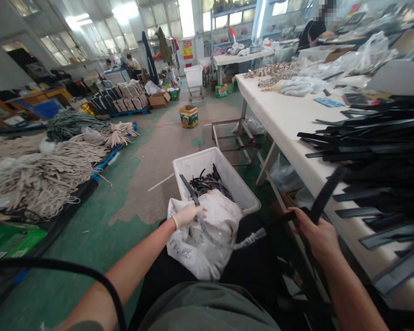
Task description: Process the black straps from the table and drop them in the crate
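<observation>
Head view: your left hand (188, 214) grips strap (207, 227) over white bag (207, 239), feeding bin (196, 164); right hand (315, 230) clenches black strap (326, 193) beside surface (290, 124)

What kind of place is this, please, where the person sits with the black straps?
Probably a factory workshop for belts or straps. Black straps lie heaped on a long white table, a white bin on the floor holds more, and bundles of cord cover the green floor. The right hand holds one strap.

Matt black straps (382, 151) — perhaps leather — on smooth white tabletop (290, 124); crinkled plastic bag (207, 239).
</observation>
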### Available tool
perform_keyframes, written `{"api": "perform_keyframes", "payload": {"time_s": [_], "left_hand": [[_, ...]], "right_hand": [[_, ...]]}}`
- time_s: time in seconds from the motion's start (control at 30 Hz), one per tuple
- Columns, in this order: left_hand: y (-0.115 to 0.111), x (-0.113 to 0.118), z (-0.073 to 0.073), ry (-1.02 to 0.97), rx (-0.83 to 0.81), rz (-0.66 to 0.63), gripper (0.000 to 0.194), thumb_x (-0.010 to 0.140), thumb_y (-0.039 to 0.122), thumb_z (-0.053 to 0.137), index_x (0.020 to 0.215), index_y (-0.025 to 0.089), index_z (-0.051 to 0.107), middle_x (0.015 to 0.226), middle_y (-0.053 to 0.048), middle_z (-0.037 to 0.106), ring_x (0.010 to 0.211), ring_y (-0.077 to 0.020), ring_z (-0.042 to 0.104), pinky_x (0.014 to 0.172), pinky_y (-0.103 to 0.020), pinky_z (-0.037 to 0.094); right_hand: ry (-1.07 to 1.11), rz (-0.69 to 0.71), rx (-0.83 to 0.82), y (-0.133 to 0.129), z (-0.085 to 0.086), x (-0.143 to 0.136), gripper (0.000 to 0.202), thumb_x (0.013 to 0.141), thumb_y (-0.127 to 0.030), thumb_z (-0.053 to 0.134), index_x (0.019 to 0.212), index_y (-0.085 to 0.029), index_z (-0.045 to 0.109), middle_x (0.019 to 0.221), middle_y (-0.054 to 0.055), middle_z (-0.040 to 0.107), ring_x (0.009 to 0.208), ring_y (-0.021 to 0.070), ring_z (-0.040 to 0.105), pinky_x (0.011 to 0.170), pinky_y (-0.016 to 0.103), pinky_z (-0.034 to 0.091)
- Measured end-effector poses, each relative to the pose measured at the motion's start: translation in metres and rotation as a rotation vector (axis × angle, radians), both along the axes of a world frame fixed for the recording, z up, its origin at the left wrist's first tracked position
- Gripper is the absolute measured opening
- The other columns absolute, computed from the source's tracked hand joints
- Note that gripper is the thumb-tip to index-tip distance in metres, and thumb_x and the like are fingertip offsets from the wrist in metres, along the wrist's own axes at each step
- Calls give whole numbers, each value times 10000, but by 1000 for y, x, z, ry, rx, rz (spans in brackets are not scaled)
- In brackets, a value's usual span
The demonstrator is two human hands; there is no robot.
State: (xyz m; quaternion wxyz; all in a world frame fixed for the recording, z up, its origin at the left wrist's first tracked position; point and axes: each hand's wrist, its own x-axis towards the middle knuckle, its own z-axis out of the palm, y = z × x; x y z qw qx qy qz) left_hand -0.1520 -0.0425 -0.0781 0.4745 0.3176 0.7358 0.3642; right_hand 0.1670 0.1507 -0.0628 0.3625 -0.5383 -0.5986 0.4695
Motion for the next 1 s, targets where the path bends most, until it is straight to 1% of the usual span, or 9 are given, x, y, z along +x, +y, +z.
{"api": "perform_keyframes", "payload": {"time_s": [0.1, 0.17, 0.27, 0.37, 0.47, 0.57, 0.67, 0.87, 1.0], "left_hand": [[60, -43, 40, 153, 96, 126, 507, 861, 532, 453, 1116, 118, 599, 1084, -141, 683, 941, -226, 650, 795, -329, 513], [90, -63, 60, 310, 149, 217, 599, 812, 510, 574, 1258, 118, 498, 1312, -164, 562, 1184, -257, 535, 947, -336, 444], [104, -72, 65, 757, 137, 324, 750, 797, 530, 599, 1371, 98, 385, 1433, -202, 435, 1305, -286, 423, 1033, -343, 357], [82, -56, 41, 940, -21, -2, 524, 915, 527, 366, 1196, 147, 592, 1232, -132, 627, 1125, -231, 572, 921, -293, 421], [39, -29, 3, 873, -159, -316, 419, 878, 500, 457, 825, 175, 716, 902, -79, 722, 890, -216, 643, 791, -276, 460], [-4, -8, -30, 890, -236, -390, 281, 763, 423, 650, 818, 154, 714, 879, -100, 710, 878, -266, 637, 809, -333, 470], [-32, 1, -48, 943, -241, -423, 365, 667, 282, 756, 996, 141, 685, 1077, -141, 668, 1057, -321, 579, 935, -403, 427], [-39, -2, -53, 956, -221, -417, 179, 839, 194, 554, 861, 135, 721, 932, -118, 704, 989, -264, 615, 942, -372, 424], [-40, -1, -28, 906, -29, -396, 240, 901, 262, 496, 972, 202, 717, 1048, -53, 711, 1024, -199, 614, 953, -316, 438]], "right_hand": [[44, -128, 12, 12, 6, -16, 476, 781, -527, 592, 1079, -175, 708, 992, 80, 703, 582, 134, 624, 466, 243, 536], [-58, -107, 33, 18, 11, -27, 481, 828, -518, 541, 1139, -180, 684, 1047, 94, 688, 538, 130, 627, 472, 268, 540], [-252, -6, 12, 21, 9, -34, 473, 851, -511, 539, 1135, -165, 692, 997, 119, 695, 429, 124, 594, 457, 285, 508], [-289, 102, -12, 13, -5, -31, 497, 877, -526, 490, 1175, -169, 665, 1086, 144, 683, 475, 135, 611, 455, 274, 505], [-110, 175, -117, -2, -19, -28, 485, 862, -543, 496, 1128, -174, 663, 1153, 145, 668, 524, 118, 567, 471, 265, 540], [75, 250, -291, -19, -20, -29, 456, 875, -525, 488, 1117, -171, 640, 1097, 138, 693, 410, 51, 371, 513, 288, 567], [144, 320, -406, -35, -15, -36, 438, 895, -501, 472, 1121, -159, 626, 1049, 135, 711, 382, 33, 264, 528, 296, 562], [141, 455, -491, -64, -14, -50, 424, 880, -488, 514, 1089, -143, 643, 970, 115, 728, 393, 40, 292, 517, 285, 549], [102, 533, -466, -72, -12, -56, 396, 858, -476, 554, 1065, -157, 667, 1004, 99, 718, 393, 28, 305, 508, 268, 550]]}}
